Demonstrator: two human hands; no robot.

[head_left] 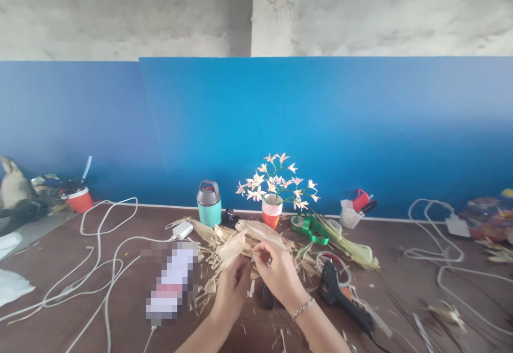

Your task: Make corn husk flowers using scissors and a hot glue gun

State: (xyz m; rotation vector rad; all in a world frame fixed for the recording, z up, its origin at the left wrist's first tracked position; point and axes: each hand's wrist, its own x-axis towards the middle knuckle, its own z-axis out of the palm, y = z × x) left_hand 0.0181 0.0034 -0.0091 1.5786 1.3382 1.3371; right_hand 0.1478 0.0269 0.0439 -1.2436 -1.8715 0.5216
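My left hand (234, 286) is closed in a pinch in front of a heap of dried husk strips (212, 235), which look like corn husk. Close beside it, my right hand (278, 273) pinches thumb and forefinger together, fingertips nearly meeting those of the left. Whatever lies between the fingers is too small and hidden to make out. A broad pale husk piece (231, 249) rises just behind the left fingers; I cannot tell whether it is held. Behind the heap, white husk-like flowers (276, 182) on green stems stand in stacked orange paper cups (271, 215).
Right of my hands lie a black glue gun (340, 294), green ribbon (315, 230) and a bundle of pale stalks (348, 243). On the left are a teal flask (209, 206), a white charger (183, 229), a blurred-out device (172, 283) and loose white cables (108, 267).
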